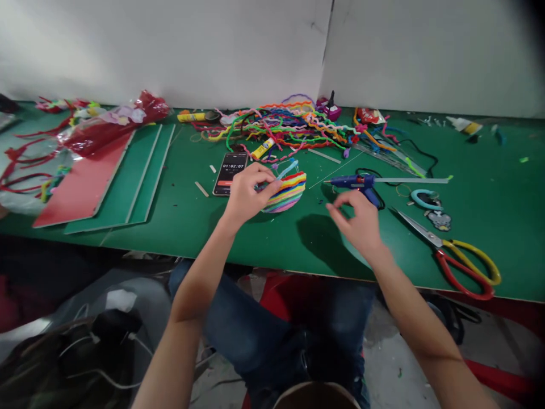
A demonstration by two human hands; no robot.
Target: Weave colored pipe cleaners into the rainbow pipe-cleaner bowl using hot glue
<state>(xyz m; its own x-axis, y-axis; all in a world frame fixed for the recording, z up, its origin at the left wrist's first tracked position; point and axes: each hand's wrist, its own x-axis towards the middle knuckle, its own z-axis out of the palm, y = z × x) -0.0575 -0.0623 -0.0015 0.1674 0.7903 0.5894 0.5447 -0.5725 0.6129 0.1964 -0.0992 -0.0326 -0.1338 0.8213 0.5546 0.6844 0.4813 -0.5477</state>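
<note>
My left hand is closed, thumb and fingers pinching the edge of a rounded craft piece striped in rainbow-coloured pipe cleaner. A light-blue bit of pipe cleaner sticks up at the piece's top, by my fingertips. Over the table to the right hovers my right hand, thumb and forefinger apart, with nothing visible between them. Just beyond it lies a blue glue gun, a long pale glue stick sticking out of its back end.
Scissors with red and yellow handles lie at right, near light-blue pliers. A phone showing a timer is left of the craft piece. Tangled pipe cleaners spread along the wall. Green boards lie at left.
</note>
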